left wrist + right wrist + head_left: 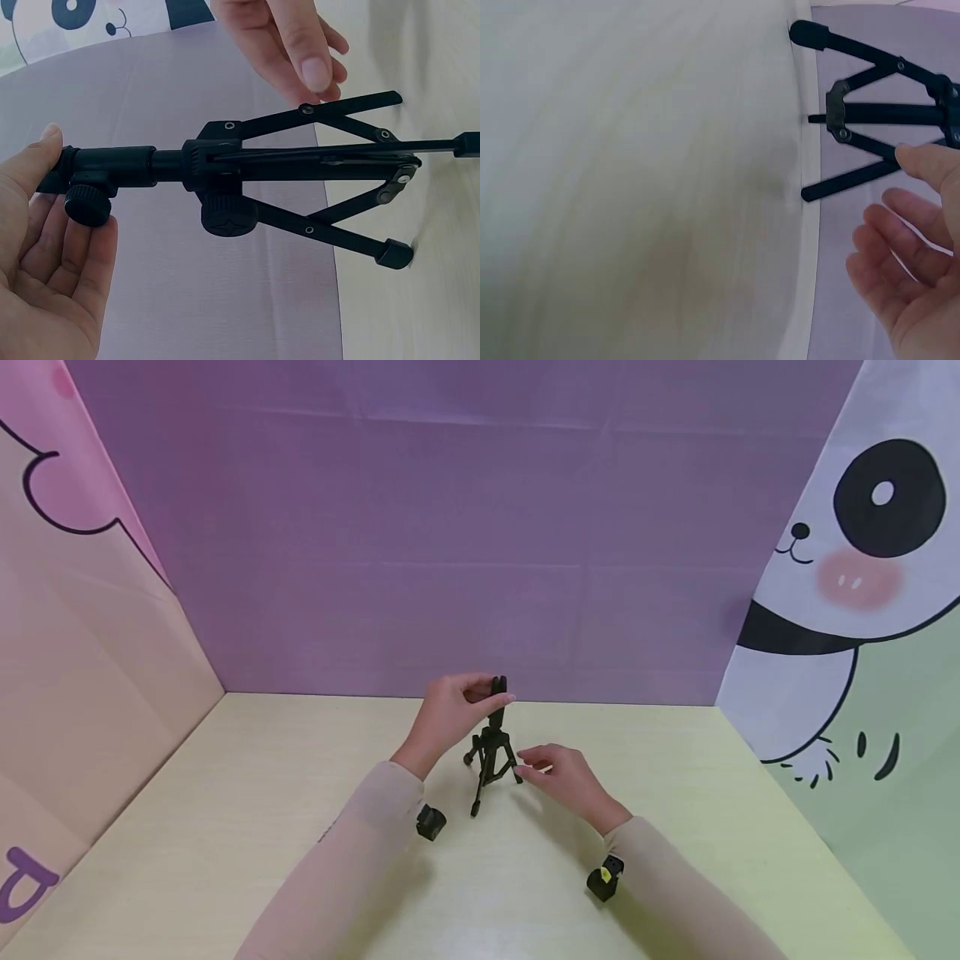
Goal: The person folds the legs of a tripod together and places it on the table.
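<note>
A small black tripod point(491, 747) has its legs spread at the middle of the table. My left hand point(455, 710) grips its top end with thumb and fingers, near a round knob point(88, 205). A larger knob point(229, 215) sits where the legs meet the column. Beside the right-hand leg is my right hand point(562, 777), its thumb touching that leg point(855, 180) and its other fingers apart from it, loosely bent. That leg ends bare and thin, while another leg carries a thicker foot cap point(808, 34). Whether every foot bears on the table cannot be told.
The pale wooden table point(300, 827) meets a purple backdrop point(480, 527) behind the tripod. Printed panels stand at both sides, the right one with a panda point(855, 560). Each wrist wears a small black camera, such as the left camera point(431, 822).
</note>
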Demonstrator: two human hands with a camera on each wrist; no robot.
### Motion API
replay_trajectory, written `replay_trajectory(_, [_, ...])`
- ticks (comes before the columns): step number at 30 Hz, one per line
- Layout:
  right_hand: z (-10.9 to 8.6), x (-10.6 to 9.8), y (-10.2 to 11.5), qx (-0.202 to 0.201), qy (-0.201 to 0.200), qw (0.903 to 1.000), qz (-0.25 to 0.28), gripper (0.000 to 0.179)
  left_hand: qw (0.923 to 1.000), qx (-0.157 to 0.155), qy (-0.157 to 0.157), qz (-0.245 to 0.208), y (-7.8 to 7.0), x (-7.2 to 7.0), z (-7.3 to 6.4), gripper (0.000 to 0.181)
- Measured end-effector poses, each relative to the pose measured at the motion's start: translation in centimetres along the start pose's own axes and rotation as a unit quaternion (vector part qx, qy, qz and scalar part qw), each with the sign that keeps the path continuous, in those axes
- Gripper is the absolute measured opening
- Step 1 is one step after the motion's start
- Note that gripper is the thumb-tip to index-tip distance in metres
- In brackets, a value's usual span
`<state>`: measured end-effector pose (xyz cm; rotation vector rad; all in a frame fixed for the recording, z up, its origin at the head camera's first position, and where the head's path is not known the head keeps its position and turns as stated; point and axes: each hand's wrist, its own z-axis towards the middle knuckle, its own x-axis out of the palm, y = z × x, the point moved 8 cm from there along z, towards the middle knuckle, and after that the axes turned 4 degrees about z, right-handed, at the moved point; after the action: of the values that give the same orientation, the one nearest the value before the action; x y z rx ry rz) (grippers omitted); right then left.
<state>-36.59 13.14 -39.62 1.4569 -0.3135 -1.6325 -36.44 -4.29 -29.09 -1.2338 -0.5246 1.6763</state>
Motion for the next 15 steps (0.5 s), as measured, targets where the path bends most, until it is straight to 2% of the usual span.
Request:
replay_trajectory(6, [0.5,0.8,0.7,0.007,-0.016,0.9994,-0.031,0.028,1.0,-0.005,0.004,-0.007,0.3,0.0,0.0,0.039])
replay_trajectory(13, [1.0,1.5,1.5,-0.011,-0.017,0.9982,-0.057,0.013,1.0,-0.005,0.003,-0.003,0.7,0.0,0.2,0.038])
replay_trajectory(15, [1.2,1.6,1.7,-0.019,-0.017,0.9976,-0.064,0.013,1.0,-0.003,0.003,-0.003,0.8,0.0,0.3,0.038])
